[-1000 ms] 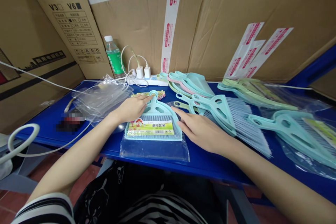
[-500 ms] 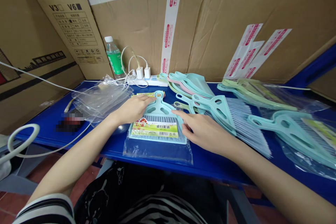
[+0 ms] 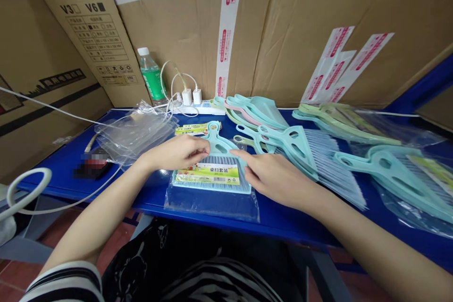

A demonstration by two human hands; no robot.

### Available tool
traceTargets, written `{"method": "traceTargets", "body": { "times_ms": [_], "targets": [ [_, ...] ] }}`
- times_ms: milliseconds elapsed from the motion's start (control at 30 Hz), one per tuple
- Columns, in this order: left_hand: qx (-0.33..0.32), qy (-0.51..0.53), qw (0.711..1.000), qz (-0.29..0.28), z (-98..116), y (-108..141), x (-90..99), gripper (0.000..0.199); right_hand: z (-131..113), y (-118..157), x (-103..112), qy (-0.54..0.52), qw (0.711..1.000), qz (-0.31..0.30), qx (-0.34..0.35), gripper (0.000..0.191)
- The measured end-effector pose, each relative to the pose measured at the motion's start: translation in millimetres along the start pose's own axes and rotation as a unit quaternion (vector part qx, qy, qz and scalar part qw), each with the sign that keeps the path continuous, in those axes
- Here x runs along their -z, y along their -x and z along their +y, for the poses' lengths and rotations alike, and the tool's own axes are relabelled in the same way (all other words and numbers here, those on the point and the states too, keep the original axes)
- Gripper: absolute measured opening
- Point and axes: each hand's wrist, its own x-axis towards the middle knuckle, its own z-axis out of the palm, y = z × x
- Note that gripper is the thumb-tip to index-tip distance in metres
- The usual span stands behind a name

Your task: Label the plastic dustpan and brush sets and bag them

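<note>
Off to the left of the near dustpan set [image 3: 221, 160], flat clear bags [image 3: 136, 134] lie in a loose pile, so there seems to be packing material left over. Behind the set and to its left stand a bottle [image 3: 152, 77] and a power strip [image 3: 198, 109]. The person's left hand [image 3: 177, 152] comes over the set's upper left, its fingers curled in beside the handle; from where I stand I can't tell whether they pinch anything. Just behind the set, partly past that hand, some loose cards [image 3: 193, 129] wait unused. The set itself lies flat between the two hands, and I'd call it nearly done: the brush is nested in the pan, a label card [image 3: 221, 173] lies across the bristles, and a clear bag [image 3: 212, 207] shows beyond its near edge, though I can't make out whether it is closed. At the set's right side, the right hand [image 3: 269, 174] has its index finger stretched to the pan's edge and the others bent under, any grip there hidden. Behind and to the right of the set, loose dustpans [image 3: 264, 111] and loose brushes [image 3: 292, 148] look like the work left. Well to its right, a turquoise set [image 3: 399, 174] and greenish sets [image 3: 348, 120] lie in plastic, apparently finished.
</note>
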Motion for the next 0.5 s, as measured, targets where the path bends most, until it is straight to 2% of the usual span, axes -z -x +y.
{"method": "traceTargets", "body": {
  "times_ms": [133,300,500],
  "targets": [
    [0.006,0.023,1.000,-0.019,0.9,0.9,-0.6,0.025,1.0,-0.6,-0.8,-0.002,1.000,0.012,0.009,0.048],
    [-0.014,0.042,0.999,-0.022,1.1,1.6,-1.3,0.022,2.2,-1.7,-1.6,0.004,1.000,0.013,0.012,0.048],
    [-0.026,0.095,0.994,-0.052,6.9,2.6,2.6,0.016,1.8,-2.1,-1.3,0.015,1.000,0.014,0.011,0.050]
  ]
}}
